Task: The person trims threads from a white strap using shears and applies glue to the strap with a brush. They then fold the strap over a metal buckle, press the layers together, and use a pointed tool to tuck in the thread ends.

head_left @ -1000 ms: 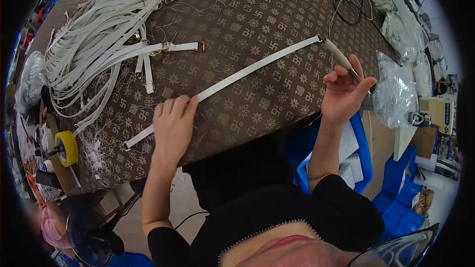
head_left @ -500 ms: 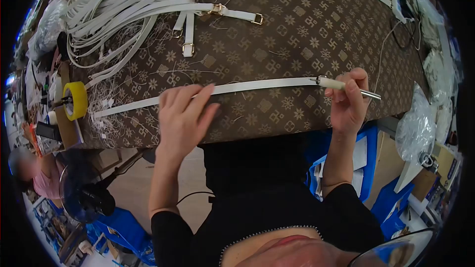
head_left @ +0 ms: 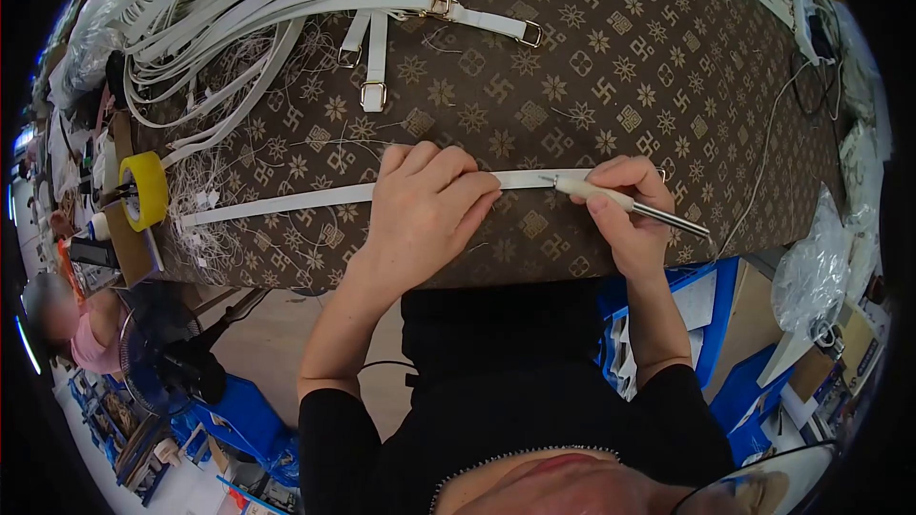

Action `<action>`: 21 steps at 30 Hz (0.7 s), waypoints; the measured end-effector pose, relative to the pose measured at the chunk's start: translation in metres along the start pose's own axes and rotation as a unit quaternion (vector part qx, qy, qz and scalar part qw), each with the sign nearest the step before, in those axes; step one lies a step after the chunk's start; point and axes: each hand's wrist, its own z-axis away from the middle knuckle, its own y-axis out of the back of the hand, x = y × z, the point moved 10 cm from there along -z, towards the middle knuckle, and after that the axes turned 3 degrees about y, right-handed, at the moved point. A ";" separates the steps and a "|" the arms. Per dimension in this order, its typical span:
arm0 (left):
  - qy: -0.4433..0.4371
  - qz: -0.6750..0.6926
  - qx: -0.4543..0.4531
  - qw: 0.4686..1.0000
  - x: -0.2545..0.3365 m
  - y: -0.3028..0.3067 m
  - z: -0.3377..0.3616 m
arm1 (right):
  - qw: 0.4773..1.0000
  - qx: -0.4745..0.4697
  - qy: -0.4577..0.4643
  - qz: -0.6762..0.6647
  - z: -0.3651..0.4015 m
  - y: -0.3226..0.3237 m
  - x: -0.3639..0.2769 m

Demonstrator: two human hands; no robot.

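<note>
A narrow white strap [head_left: 291,201] lies lengthwise across the near part of the patterned tabletop. My left hand [head_left: 420,205] covers its middle, fingers curled and the thumb and forefinger closed together at the strap. My right hand [head_left: 634,215] grips a pen-shaped tool [head_left: 596,193] with a pale handle and a metal rear end. Its thin tip points left and overlaps the strap a short way from my left fingertips. Behind my right fingers, the strap's right end is mostly hidden, with a bit of a metal buckle [head_left: 663,175] showing.
A heap of white straps [head_left: 239,10] with gold-coloured buckles fills the back left. Loose threads [head_left: 205,181] and a yellow tape roll [head_left: 143,193] are at the left edge. A thin cable [head_left: 754,176] runs along the right. Another person [head_left: 91,334] is at far left, near a fan [head_left: 157,348].
My left hand has slid right along the strap and its fingers have closed. My right hand has moved left with the pen-shaped tool, bringing its tip from the buckle end to nearer my left hand.
</note>
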 end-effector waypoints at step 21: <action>-0.013 -0.006 -0.011 1.000 0.000 -0.011 -0.004 | 0.978 0.001 0.068 0.196 0.008 -0.032 -0.019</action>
